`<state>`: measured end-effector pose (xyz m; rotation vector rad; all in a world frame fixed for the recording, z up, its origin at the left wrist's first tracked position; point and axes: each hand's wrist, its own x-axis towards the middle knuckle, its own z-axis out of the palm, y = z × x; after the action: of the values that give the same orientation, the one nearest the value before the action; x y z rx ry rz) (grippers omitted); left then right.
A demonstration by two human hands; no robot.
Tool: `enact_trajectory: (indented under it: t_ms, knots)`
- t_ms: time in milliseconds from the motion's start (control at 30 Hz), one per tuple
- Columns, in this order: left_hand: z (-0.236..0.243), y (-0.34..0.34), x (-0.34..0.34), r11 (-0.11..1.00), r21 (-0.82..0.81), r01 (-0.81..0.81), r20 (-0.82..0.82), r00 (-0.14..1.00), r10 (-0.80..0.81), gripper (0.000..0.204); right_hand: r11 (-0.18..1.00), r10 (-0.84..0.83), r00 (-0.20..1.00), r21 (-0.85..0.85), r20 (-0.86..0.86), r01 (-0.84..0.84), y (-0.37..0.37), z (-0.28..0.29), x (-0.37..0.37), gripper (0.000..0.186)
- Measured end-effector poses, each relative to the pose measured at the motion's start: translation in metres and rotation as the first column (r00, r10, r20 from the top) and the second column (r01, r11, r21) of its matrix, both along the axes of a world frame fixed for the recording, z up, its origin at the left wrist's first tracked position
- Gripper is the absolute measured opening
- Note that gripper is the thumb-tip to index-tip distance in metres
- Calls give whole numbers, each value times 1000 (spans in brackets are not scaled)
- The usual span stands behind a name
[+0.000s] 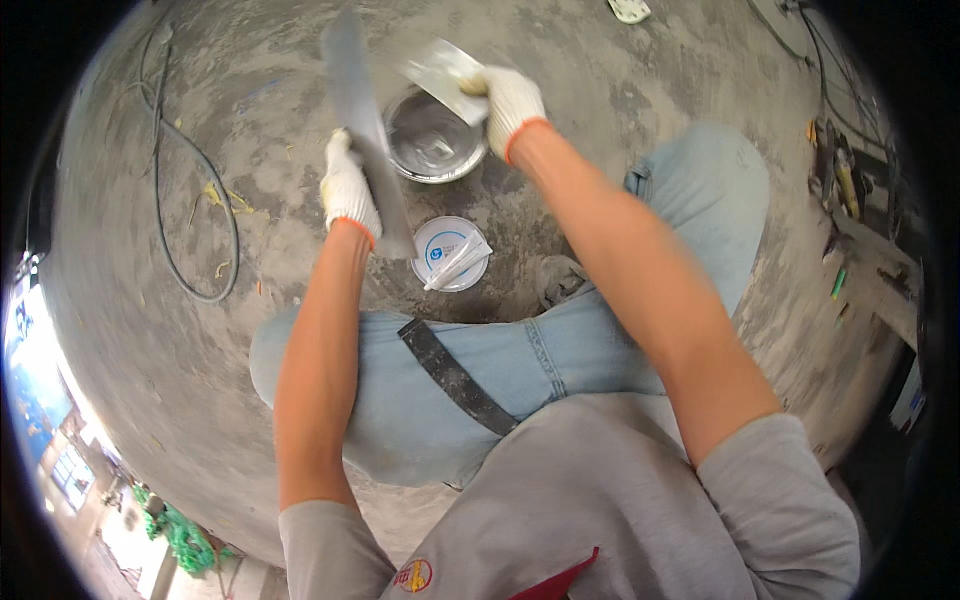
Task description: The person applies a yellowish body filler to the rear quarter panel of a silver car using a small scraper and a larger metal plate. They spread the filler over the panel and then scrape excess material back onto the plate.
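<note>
My left hand (348, 190), in a white knit glove, grips a long, wide metal blade (365, 110) held lengthwise, pointing away from me. My right hand (508, 108), gloved alike, holds a smaller, blurred metal scraper (434, 72) above the rim of a round open can (452, 172) with grey, shiny contents. Closer to my legs, a white round lid (435, 275) with a blue ring lies on the concrete floor, with a white folded or tube-like item (462, 261) across it. A dark strip (450, 375) lies across my jeans.
A grey looped cable (215, 293) lies on the floor (150, 350) at left. At right are several hand tools (848, 185), a green stick (838, 283) and dark cables (830, 90). A white object (629, 10) sits at the top. Green netting (185, 540) shows at lower left beyond a bright edge.
</note>
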<state>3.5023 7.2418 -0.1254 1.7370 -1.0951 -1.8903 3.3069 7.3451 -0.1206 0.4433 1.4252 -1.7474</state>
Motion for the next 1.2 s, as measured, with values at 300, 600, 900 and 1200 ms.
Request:
enact_trajectory:
  t_ms: [300, 600, 900, 1200]
  knots:
    - [-7, -43, 33, 907, -197, -372, -85, 928, 362, 59, 998, 47, 983, -43, -179, -56, -20, -6, -16, 26]
    - [-16, -67, 25, 956, -116, -268, -48, 963, 264, 36, 970, 242, 937, 63, -253, -234, -9, -12, 1, 33]
    - [-12, -57, 27, 995, 100, 16, -168, 986, 1, 29, 594, 804, 472, 472, -361, -651, -20, -7, 8, 40]
    - [-28, -56, 30, 995, 102, 14, -31, 999, -11, 41, 444, 860, 53, 692, -507, -569, -84, -10, 40, 34]
